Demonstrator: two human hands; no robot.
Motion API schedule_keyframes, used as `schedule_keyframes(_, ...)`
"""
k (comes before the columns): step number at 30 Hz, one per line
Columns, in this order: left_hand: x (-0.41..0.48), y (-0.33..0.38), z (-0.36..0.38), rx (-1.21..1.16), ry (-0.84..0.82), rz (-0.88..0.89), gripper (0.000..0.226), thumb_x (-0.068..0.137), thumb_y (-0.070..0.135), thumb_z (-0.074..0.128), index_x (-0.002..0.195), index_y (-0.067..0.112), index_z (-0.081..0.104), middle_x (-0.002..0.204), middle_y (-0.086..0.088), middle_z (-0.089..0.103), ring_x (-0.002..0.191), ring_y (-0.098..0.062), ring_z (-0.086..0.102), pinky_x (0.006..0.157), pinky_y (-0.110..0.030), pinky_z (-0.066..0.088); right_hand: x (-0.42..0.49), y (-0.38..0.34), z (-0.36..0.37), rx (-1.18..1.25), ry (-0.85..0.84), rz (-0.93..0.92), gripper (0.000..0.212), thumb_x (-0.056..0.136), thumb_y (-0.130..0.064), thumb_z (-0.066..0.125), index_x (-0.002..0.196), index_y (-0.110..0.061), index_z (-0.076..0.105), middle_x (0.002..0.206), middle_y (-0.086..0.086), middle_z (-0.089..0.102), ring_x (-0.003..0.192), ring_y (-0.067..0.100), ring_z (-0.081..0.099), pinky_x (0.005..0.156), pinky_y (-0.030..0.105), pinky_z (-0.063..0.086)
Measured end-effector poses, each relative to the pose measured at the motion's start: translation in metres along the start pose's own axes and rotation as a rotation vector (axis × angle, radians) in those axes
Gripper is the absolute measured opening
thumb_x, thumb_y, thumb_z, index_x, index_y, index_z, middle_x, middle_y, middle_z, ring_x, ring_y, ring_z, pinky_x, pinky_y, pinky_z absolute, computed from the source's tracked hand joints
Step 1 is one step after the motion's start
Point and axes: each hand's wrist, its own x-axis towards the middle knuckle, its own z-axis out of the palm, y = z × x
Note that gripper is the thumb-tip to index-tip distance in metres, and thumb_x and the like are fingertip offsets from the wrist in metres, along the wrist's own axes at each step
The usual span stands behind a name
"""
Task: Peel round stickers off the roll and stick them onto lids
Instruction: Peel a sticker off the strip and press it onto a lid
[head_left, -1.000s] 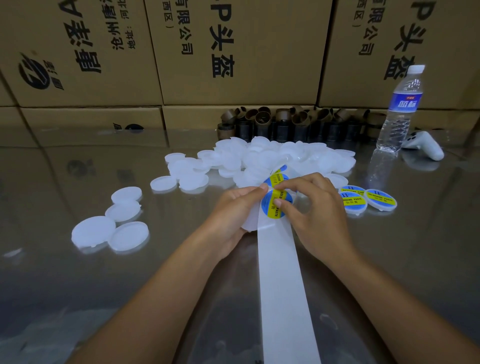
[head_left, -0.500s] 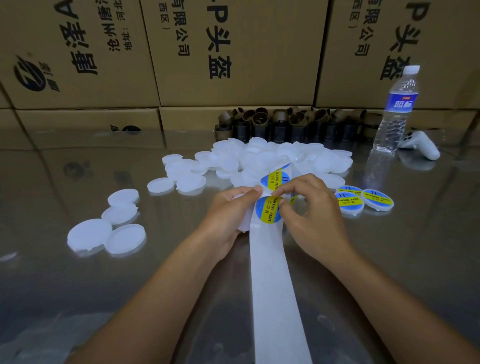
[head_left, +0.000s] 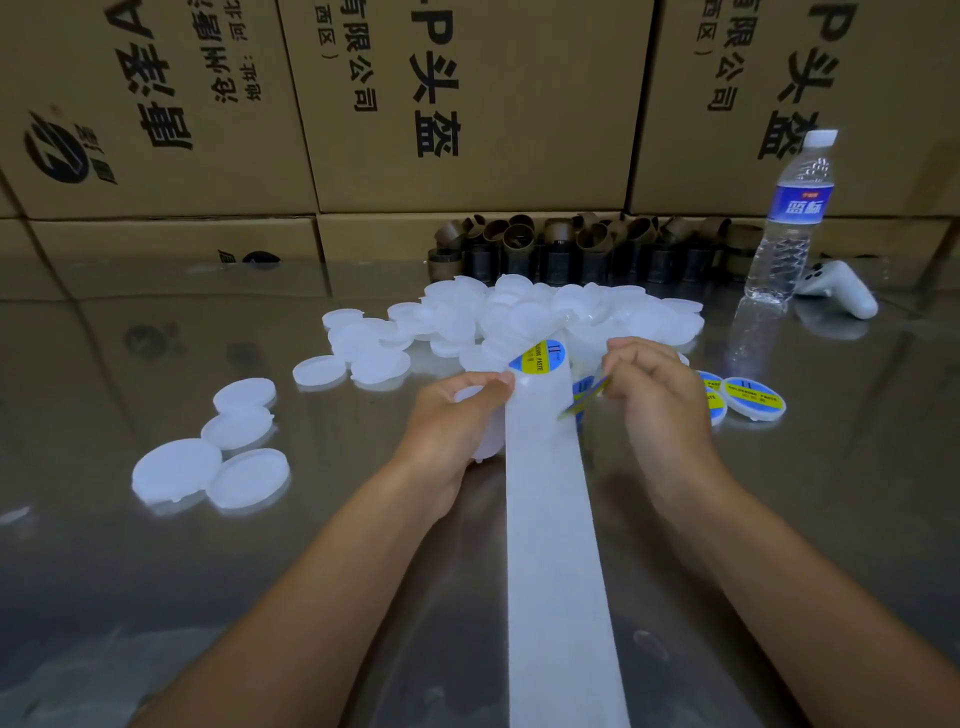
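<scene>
Right hand pinched a sticker edge-on, just beside the strip, at its right edge. Left hand gripped the strip at its fold, with a lid beneath it. Next sticker sat on the fold. Lid pile lay behind, labelled lids to the right.

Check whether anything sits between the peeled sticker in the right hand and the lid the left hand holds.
Yes: the backing strip. The right hand pinches the sticker on the strip's right side; the lid in the left hand lies at its left edge, partly hidden behind the strip.
</scene>
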Motion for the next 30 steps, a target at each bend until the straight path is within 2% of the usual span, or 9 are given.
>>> schedule_keyframes(3,0.002,-0.002,-0.001,-0.006,0.026,0.015,0.007,0.089,0.021,0.067,0.084,0.017,0.068,0.09,-0.001,0.073,0.086,-0.018,0.068,0.081,-0.031,0.054,0.007,0.003,-0.008,0.141,0.091,0.103,0.037,0.081,0.003,0.047,0.057,-0.023,0.058,0.076,-0.012,0.056,0.074,0.008,0.047,0.066,0.016,0.037)
schedule_keyframes(6,0.003,-0.001,-0.001,-0.014,0.098,0.031,0.009,0.087,0.023,0.07,0.088,0.016,0.066,0.074,0.006,0.069,0.058,-0.006,0.063,0.052,-0.016,0.05,0.007,0.002,-0.009,0.13,0.065,0.116,0.038,0.083,0.0,0.054,0.065,-0.032,0.064,0.08,-0.01,0.06,0.082,0.01,0.051,0.078,0.025,0.038)
schedule_keyframes(9,0.005,0.001,-0.004,-0.031,0.172,0.039,0.029,0.084,0.028,0.072,0.105,0.012,0.062,0.079,0.0,0.067,0.069,-0.014,0.059,0.054,-0.02,0.045,0.003,-0.001,-0.007,0.108,-0.002,0.091,0.034,0.083,-0.002,0.061,0.076,-0.035,0.064,0.087,-0.011,0.066,0.089,0.007,0.06,0.08,0.024,0.042)
schedule_keyframes(13,0.009,0.005,-0.009,-0.114,0.24,0.079,0.028,0.088,0.023,0.068,0.111,0.009,0.06,0.081,-0.002,0.066,0.075,-0.018,0.061,0.057,-0.023,0.046,0.001,-0.004,-0.007,0.118,-0.032,0.094,0.032,0.083,-0.002,0.065,0.085,-0.034,0.062,0.092,-0.005,0.069,0.089,0.007,0.063,0.081,0.024,0.045)
schedule_keyframes(16,0.005,0.014,-0.008,-0.423,0.089,0.026,0.015,0.096,0.017,0.049,0.102,0.007,0.058,0.079,-0.008,0.071,0.066,-0.02,0.069,0.054,-0.024,0.055,0.0,-0.007,-0.007,0.165,-0.042,0.1,0.03,0.084,-0.005,0.063,0.089,-0.034,0.06,0.092,0.002,0.07,0.088,0.012,0.066,0.083,0.03,0.045)
schedule_keyframes(19,-0.001,0.018,-0.005,-0.621,-0.137,-0.047,0.026,0.094,0.017,0.04,0.081,0.006,0.059,0.076,-0.014,0.073,0.064,-0.027,0.071,0.063,-0.033,0.059,-0.001,-0.006,-0.006,0.189,-0.059,0.078,0.023,0.09,-0.011,0.059,0.096,-0.033,0.057,0.084,0.0,0.069,0.083,0.012,0.069,0.083,0.031,0.046)
schedule_keyframes(21,-0.005,0.019,-0.003,-0.614,-0.231,-0.064,0.031,0.093,0.017,0.037,0.076,0.005,0.06,0.078,-0.015,0.073,0.064,-0.028,0.07,0.067,-0.035,0.057,-0.001,-0.007,-0.005,0.204,-0.062,0.063,0.021,0.093,-0.013,0.056,0.098,-0.034,0.055,0.078,-0.005,0.068,0.081,0.011,0.068,0.083,0.03,0.046)
schedule_keyframes(24,-0.009,0.019,-0.001,-0.562,-0.332,-0.071,0.036,0.092,0.016,0.036,0.072,0.005,0.063,0.081,-0.014,0.073,0.067,-0.028,0.07,0.065,-0.032,0.057,-0.002,-0.009,-0.005,0.235,-0.078,0.042,0.025,0.096,-0.009,0.051,0.099,-0.034,0.054,0.075,-0.006,0.065,0.075,0.01,0.065,0.079,0.028,0.047)
schedule_keyframes(30,-0.01,0.019,0.0,-0.508,-0.447,-0.1,0.025,0.097,0.021,0.037,0.089,0.006,0.055,0.089,-0.014,0.074,0.074,-0.029,0.071,0.068,-0.034,0.058,-0.004,-0.016,-0.004,0.27,-0.18,0.03,0.033,0.098,-0.004,0.042,0.1,-0.034,0.057,0.073,-0.006,0.063,0.074,0.011,0.059,0.071,0.026,0.048)
